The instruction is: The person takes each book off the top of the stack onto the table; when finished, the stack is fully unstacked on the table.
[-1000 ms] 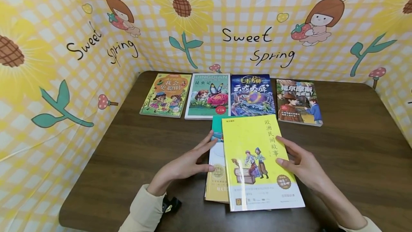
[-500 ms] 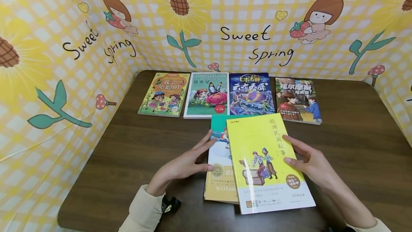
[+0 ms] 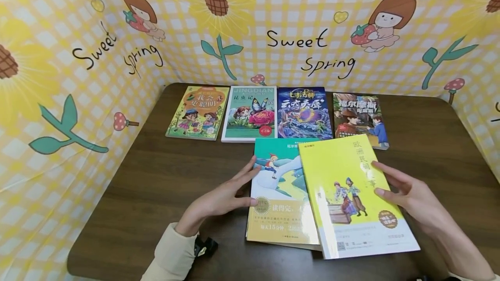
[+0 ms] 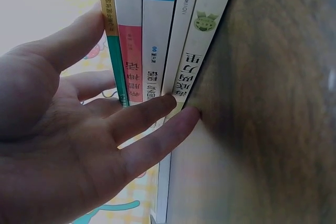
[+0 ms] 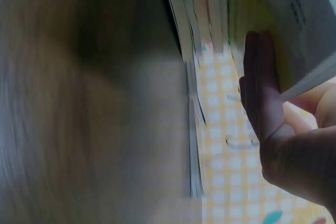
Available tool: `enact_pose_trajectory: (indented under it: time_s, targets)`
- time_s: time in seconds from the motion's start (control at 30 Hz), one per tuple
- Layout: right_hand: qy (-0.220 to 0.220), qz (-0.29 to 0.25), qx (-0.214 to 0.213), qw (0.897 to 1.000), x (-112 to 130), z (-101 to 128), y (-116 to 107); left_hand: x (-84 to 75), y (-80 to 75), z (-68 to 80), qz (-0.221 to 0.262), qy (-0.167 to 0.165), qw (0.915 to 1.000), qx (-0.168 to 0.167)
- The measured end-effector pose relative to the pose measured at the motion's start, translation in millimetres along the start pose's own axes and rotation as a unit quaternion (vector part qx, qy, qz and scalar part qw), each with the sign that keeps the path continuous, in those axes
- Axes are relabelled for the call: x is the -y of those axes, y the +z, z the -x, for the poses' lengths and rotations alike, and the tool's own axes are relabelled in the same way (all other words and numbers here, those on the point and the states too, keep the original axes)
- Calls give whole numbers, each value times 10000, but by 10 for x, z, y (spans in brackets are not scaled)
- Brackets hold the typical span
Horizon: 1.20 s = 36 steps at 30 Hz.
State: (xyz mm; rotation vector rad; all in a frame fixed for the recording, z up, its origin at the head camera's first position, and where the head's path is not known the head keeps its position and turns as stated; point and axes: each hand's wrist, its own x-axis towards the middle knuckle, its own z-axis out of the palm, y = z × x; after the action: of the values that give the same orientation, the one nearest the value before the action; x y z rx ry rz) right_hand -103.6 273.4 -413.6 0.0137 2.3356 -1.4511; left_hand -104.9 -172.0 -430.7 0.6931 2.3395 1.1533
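Observation:
My right hand pinches the right edge of a yellow and white book, thumb on its cover and fingers beneath in the right wrist view. The book is tilted, its left side overlapping a green and tan book. That green book tops a stack of several books, whose spines show in the left wrist view. My left hand rests against the stack's left side, fingers extended along the spines.
Along the table's far edge lie a yellow-orange book, a green insect book, a blue book and a dark detective book. A yellow checked cloth stands behind the brown table and at its left.
My right hand has drawn the yellow book rightward across the stack, so more of the green book's cover shows. The left hand has stayed in place at the stack's side.

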Motion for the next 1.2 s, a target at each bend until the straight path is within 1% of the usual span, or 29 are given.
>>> enact_pose_trajectory:
  time_s: [0.1,0.17,0.23,0.33,0.4,0.5,0.6,0.67,0.73,0.77,0.83,0.87,0.9,0.97,1.0,1.07,1.13,1.2]
  targets:
    - [40,-53,-74,10000,-84,27,-174,3,0,-15,-9,28,10000,21]
    - [-5,11,-139,9999,-157,44,-289,6,2,-26,-9,40,10000,40]
    - [-89,137,-203,9997,-226,65,-402,11,5,-37,-3,54,10000,63]
    - [-155,562,-362,9976,-322,76,-565,20,13,-46,23,68,9999,88]
    - [-106,632,-423,9970,-369,60,-649,26,18,-40,35,57,9999,92]
    - [65,586,-511,9970,-437,2,-735,39,24,-13,39,9,10000,58]
    - [186,397,-596,9973,-496,-56,-802,56,24,26,38,-33,10000,1]
    - [175,261,-684,9972,-534,-89,-857,67,21,47,47,-46,10000,-39]
    - [97,-6,-746,9972,-564,-113,-930,73,16,56,66,-48,9999,-76]
    - [54,-245,-774,9967,-580,-122,-973,74,13,57,70,-48,9999,-93]
    - [-19,-404,-848,9956,-600,-122,-1060,72,6,52,83,-44,9999,-108]
    - [-58,-692,-861,9939,-614,-124,-1109,70,4,49,76,-43,9999,-108]
    - [-103,-862,-908,9921,-631,-126,-1157,69,1,44,76,-40,9999,-103]
    - [-123,-1317,-1013,9860,-670,-133,-1247,65,-3,36,67,-27,9999,-81]
    - [-148,-1431,-1086,9836,-694,-140,-1294,64,-4,31,56,-17,10000,-69]
    - [-157,-1938,-1202,9735,-762,-177,-1403,61,-4,22,42,7,10000,-42]
    - [-40,-1911,-1364,9720,-799,-198,-1507,58,0,9,42,25,10000,-19]
    - [63,-1640,-1498,9750,-836,-219,-1619,56,5,-2,28,35,10000,-5]
